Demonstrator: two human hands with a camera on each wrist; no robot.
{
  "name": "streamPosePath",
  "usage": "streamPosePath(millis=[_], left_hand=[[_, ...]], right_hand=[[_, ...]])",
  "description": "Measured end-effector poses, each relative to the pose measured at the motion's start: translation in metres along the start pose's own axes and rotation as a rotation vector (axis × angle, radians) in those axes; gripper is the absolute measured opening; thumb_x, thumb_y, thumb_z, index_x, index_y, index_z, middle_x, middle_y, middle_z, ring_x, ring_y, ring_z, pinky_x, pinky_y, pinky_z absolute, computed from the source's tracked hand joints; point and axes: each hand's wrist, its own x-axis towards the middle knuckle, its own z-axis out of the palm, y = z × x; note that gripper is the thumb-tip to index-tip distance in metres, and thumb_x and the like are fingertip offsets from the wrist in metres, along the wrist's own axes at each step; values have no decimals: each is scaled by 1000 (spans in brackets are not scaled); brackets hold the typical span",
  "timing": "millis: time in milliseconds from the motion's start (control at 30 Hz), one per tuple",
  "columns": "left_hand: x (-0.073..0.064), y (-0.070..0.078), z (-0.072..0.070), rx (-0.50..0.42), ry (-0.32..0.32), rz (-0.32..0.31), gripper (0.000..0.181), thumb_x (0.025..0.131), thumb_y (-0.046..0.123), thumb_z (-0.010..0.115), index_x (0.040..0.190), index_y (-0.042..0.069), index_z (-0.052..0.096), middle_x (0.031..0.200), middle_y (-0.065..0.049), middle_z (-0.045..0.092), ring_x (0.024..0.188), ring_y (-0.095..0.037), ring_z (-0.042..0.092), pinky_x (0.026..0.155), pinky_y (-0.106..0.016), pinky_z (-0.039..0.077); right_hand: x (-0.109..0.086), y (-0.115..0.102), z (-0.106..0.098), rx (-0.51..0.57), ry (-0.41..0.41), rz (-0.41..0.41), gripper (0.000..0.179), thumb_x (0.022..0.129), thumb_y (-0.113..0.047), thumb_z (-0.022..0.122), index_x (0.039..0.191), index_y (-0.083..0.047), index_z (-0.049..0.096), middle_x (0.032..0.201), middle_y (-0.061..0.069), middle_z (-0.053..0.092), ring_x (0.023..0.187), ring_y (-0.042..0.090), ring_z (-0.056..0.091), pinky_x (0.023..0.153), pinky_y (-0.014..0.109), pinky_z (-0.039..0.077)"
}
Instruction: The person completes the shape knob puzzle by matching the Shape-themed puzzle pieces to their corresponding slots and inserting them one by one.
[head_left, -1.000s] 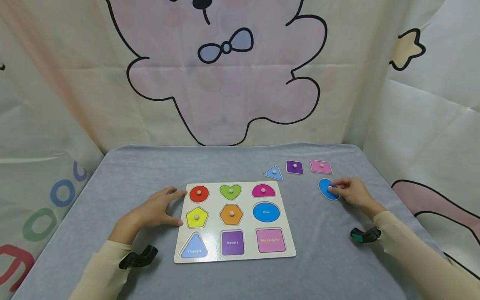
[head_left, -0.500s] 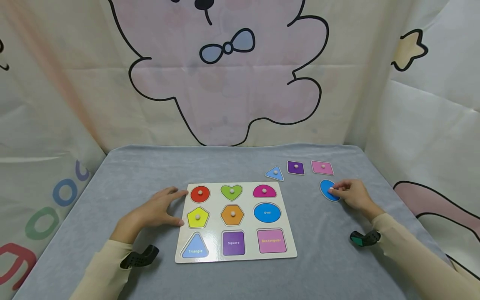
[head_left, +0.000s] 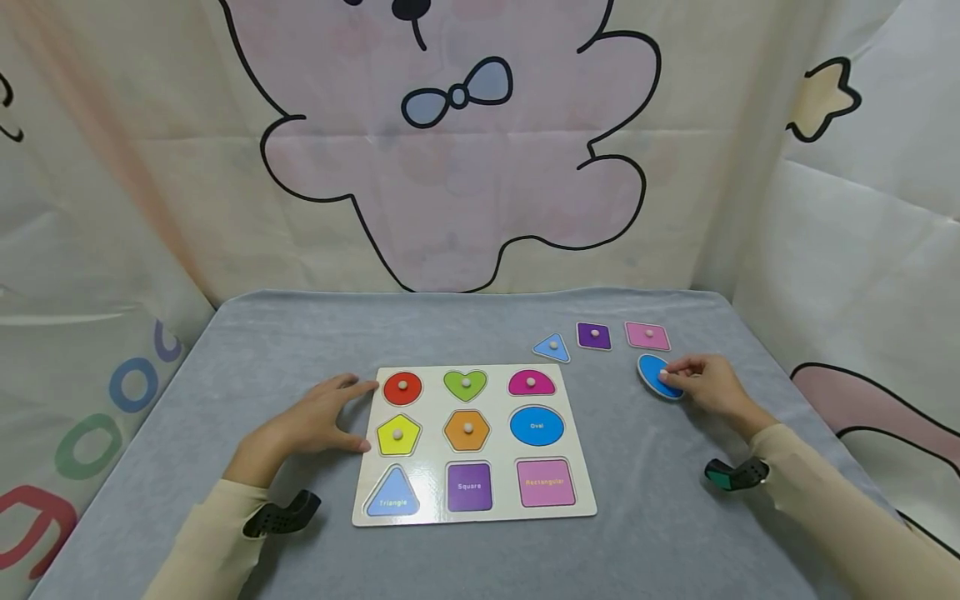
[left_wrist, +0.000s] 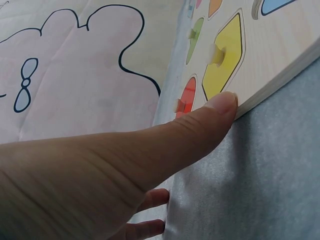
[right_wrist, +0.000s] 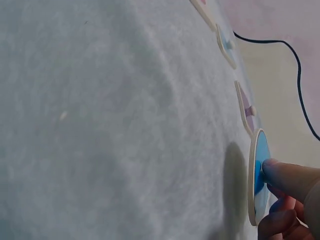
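Observation:
Between thumb and fingers my right hand (head_left: pixel 708 386) pinches the knob of a blue oval puzzle piece (head_left: pixel 650 372). In the right wrist view the oval piece (right_wrist: pixel 254 177) stands off the cloth, with its shadow beside it. My left hand (head_left: pixel 311 421) rests at the left edge of the white shape puzzle board (head_left: pixel 431 483), fingers spread. The left wrist view has the thumb (left_wrist: pixel 222 105) on the board's edge next to the yellow pentagon (left_wrist: pixel 227 55). Knobbed pieces fill the board's top row, plus the pentagon and orange hexagon (head_left: pixel 457 440); the printed oval recess (head_left: pixel 537 426) holds no piece.
Behind the board lie a light blue triangle piece (head_left: pixel 550 353), a purple square piece (head_left: pixel 588 340) and a pink rectangle piece (head_left: pixel 637 337). A grey cloth (head_left: pixel 300 333) covers the table. A printed curtain (head_left: pixel 450 183) hangs behind it.
The blue oval piece has come up off the cloth and tilted in my right hand's pinch. My left hand stays at the board's edge; the head view has shifted slightly.

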Motion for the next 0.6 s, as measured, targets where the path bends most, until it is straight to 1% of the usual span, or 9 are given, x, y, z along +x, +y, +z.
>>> streamPosePath(millis=[167, 333, 600], left_hand=[[1, 0, 0, 2, -1, 7, 96, 72, 43, 90, 152, 14, 46, 156, -30, 36, 143, -54, 33, 111, -73, 34], [1, -1, 1, -1, -1, 8, 95, 72, 42, 89, 152, 14, 46, 156, -30, 36, 143, -54, 32, 111, -72, 33], [1, -2, 1, 0, 6, 11, 95, 72, 42, 90, 152, 14, 46, 156, -30, 36, 143, -53, 33, 111, -72, 34]], right_hand=[[-1, -6, -1, 8, -15, -6, 43, 96, -30, 70, 118, 7, 68, 87, 4, 61, 89, 19, 47, 58, 22, 44], [0, -10, -1, 14, -11, -24, 41, 96, -27, 71, 117, 7, 69, 84, 3, 58, 89, 18, 47, 57, 22, 42], [-1, -19, -1, 6, -8, -72, 41, 95, -29, 72, 116, 6, 71, 83, 3, 59, 92, 20, 47, 60, 21, 42]])
